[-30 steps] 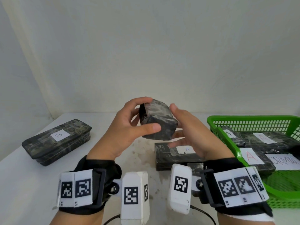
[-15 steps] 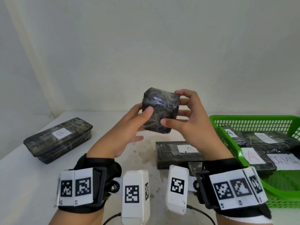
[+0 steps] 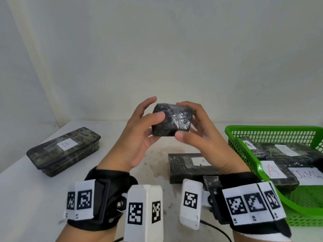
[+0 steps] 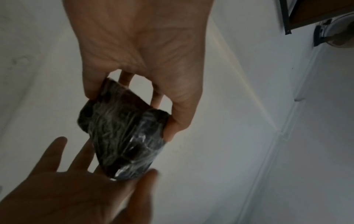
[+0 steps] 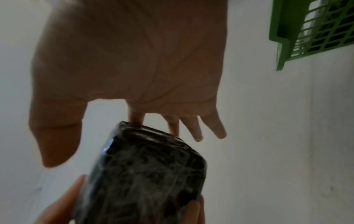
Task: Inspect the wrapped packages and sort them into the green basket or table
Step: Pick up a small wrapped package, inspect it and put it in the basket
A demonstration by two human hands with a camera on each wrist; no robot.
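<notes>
Hovering above the table (image 3: 31, 186), a small black wrapped package (image 3: 172, 122) sits between both hands: the left hand (image 3: 138, 137) pinches it with thumb and fingers, the right hand (image 3: 201, 135) cups its other side with curled fingers. Below lies a package marked A (image 3: 185, 165). Far left rests one marked B (image 3: 64, 151). The green basket (image 3: 244, 149), right, holds more labelled packages.

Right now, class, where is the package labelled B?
In the head view the package labelled B lies alone on the table, far left, beyond the left hand and opposite the green basket.
</notes>
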